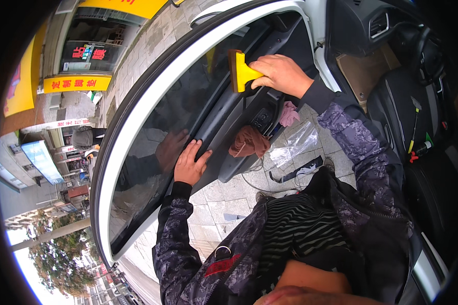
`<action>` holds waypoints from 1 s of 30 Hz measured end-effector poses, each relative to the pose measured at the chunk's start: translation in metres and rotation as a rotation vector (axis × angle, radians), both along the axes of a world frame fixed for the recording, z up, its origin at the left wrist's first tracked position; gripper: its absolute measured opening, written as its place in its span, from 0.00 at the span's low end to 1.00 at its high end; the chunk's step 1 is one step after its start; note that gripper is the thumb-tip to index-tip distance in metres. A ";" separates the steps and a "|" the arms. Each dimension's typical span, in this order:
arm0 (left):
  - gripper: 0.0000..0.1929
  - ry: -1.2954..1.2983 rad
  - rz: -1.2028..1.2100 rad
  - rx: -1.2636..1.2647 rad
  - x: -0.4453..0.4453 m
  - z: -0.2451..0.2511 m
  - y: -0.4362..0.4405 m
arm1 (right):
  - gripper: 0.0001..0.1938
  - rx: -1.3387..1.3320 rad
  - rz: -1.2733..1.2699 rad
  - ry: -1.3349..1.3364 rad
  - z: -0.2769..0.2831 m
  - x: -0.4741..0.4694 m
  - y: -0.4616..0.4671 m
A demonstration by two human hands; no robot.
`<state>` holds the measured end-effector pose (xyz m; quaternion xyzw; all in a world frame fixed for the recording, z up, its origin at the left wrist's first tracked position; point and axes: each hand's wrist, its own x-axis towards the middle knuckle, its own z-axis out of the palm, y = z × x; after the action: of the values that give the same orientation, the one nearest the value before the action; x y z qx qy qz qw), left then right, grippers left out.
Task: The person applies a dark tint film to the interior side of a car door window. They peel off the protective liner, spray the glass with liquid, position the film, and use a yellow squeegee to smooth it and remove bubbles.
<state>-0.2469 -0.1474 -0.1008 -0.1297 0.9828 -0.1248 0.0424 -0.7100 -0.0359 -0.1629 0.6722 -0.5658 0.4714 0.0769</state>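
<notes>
My right hand [280,75] grips the yellow handle of a squeegee [241,72] with a brown blade. The squeegee is over the upper inner edge of an open white car door, near the dark window glass [152,152]; whether its blade touches cannot be told. My left hand [191,162] rests with fingers spread on the black door sill [213,127], beside the bottom of the glass, and holds nothing. A hand's reflection shows in the glass next to it. A brown cloth [249,142] lies on the door panel, and a pink cloth [289,113] is tucked by the door pull.
Clear plastic film [295,144] and a dark strip [297,169] lie on the paving near my feet, with a thin cable [257,185]. On the car seat [400,106] at right are a long-handled scraper [415,122] and a spray bottle [421,148]. A person [84,137] stands farther off.
</notes>
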 end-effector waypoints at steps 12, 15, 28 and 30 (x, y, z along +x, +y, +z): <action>0.23 0.337 -0.139 0.193 -0.001 0.020 0.013 | 0.17 -0.150 0.085 0.639 0.109 0.132 -0.026; 0.24 0.544 -0.156 0.232 0.055 0.033 0.043 | 0.17 -0.125 0.129 0.696 0.111 0.205 -0.029; 0.49 1.916 0.270 -0.236 0.286 0.132 0.080 | 0.10 -0.011 0.133 0.914 0.146 0.337 -0.020; 0.63 1.983 0.294 0.057 0.288 0.138 0.075 | 0.12 0.029 0.119 0.862 0.181 0.318 0.005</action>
<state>0.0410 -0.0726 0.0367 -0.2943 0.5508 0.0697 -0.7779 -0.3915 -0.0311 0.0183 0.8401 -0.4486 0.1429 0.2692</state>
